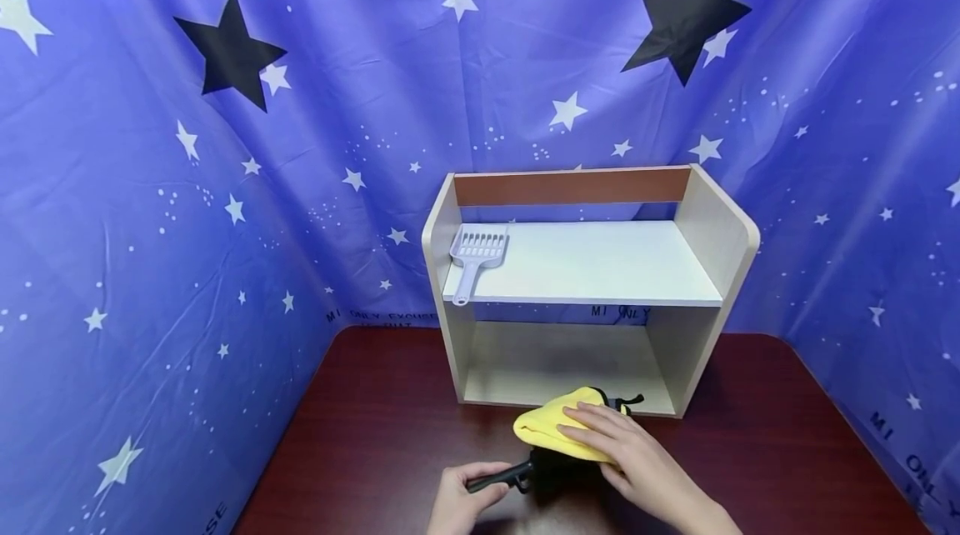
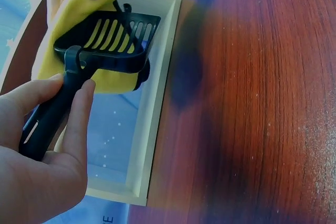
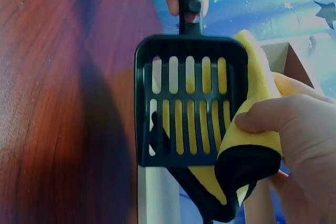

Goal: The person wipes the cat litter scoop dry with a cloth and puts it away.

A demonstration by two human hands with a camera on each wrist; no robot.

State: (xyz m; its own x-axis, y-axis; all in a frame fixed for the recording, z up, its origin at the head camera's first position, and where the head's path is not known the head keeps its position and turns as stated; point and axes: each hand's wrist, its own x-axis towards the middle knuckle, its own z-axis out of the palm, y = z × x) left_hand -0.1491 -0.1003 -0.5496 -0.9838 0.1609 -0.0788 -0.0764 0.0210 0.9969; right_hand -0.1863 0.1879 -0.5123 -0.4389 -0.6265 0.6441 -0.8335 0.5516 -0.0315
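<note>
My left hand grips the handle of a black slotted litter scoop, its fingers and thumb around the grip. In the right wrist view the scoop's slotted pan faces the camera. A yellow cloth with black edging lies against the other side of the pan, showing through the slots. My right hand holds this cloth at the pan's side, thumb on one face of the folded fabric and fingers behind. Both hands are above the table in front of the shelf.
A two-level wooden shelf unit stands at the back of the dark red-brown table. On its upper board, at the left, lies a light grey slotted scoop, handle toward me. Blue star-patterned curtain surrounds the table.
</note>
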